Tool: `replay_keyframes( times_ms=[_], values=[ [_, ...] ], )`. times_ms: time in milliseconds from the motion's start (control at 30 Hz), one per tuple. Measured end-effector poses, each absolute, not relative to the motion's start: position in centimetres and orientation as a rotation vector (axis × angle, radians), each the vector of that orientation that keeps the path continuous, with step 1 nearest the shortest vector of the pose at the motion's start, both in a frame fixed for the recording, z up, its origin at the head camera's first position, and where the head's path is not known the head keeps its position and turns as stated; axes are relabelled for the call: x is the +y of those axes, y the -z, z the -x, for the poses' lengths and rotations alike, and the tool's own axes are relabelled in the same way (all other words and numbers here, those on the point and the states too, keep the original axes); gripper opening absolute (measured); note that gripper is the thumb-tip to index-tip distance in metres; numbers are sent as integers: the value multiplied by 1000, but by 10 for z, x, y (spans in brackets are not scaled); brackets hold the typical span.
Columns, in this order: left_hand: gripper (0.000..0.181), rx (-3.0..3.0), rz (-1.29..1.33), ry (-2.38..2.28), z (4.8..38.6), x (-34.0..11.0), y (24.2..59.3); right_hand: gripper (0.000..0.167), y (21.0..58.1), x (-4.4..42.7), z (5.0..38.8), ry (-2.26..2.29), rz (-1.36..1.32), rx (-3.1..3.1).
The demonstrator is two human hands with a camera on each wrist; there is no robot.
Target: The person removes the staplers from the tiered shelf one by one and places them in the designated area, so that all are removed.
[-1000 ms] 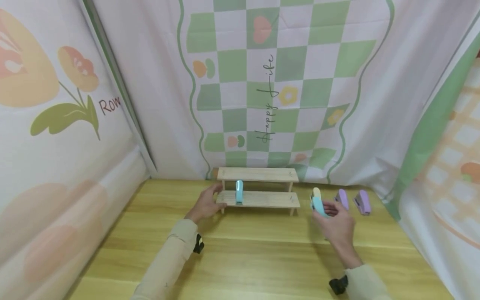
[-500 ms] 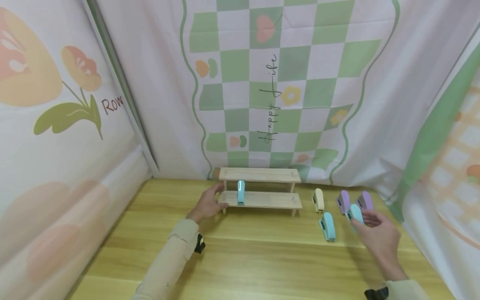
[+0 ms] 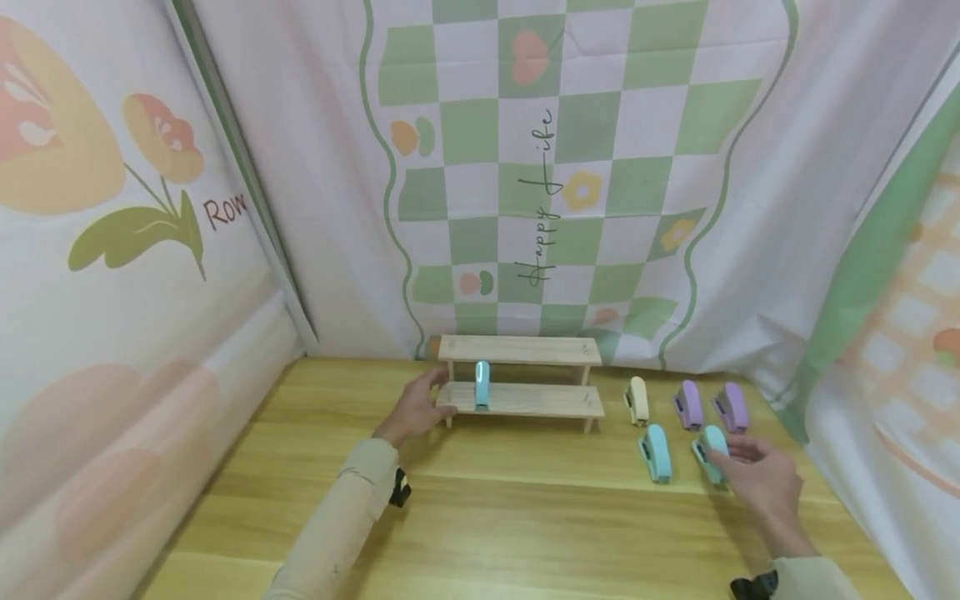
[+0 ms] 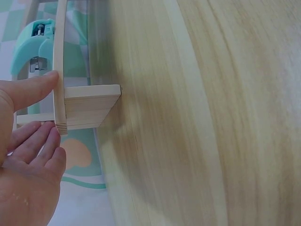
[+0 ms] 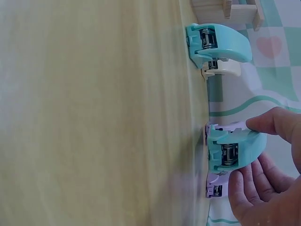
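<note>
At the left end of the small two-tier wooden shelf, my left hand grips the lower board, with the thumb on its top in the left wrist view. A teal stapler stands on that board. Over on the right, my right hand pinches another teal stapler between thumb and fingers, at the table top. Left of it stands a third teal stapler. Behind these are a cream stapler and two purple ones, the nearer purple stapler and the outer purple stapler.
The wooden table spreads out in front of the shelf. A checked curtain hangs right behind the shelf, and printed curtains close off the left and right sides.
My right hand has left one teal stapler in front of the cream one, moved right with another, and lowered it to the table before the purple pair. The left hand stays at the shelf.
</note>
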State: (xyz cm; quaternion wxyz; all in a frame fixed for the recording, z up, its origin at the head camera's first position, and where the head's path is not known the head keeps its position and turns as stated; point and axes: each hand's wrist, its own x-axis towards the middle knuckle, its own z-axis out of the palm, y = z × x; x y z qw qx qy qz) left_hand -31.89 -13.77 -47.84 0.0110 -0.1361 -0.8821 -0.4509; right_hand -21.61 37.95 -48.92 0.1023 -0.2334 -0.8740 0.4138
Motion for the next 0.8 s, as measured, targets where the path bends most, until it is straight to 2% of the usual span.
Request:
replay_keyframes(
  times_ms=[533, 667, 800],
  values=[
    [75, -2779, 427, 1383, 320, -139, 480, 61, 498, 381, 221, -1223, 709, -2582],
    [75, -2778, 425, 1385, 320, -139, 480, 65, 491, 379, 220, -1133, 654, -2612],
    [74, -2771, 428, 1402, 318, -139, 479, 67, 477, 366, 221, -1050, 460, -2616]
  ],
)
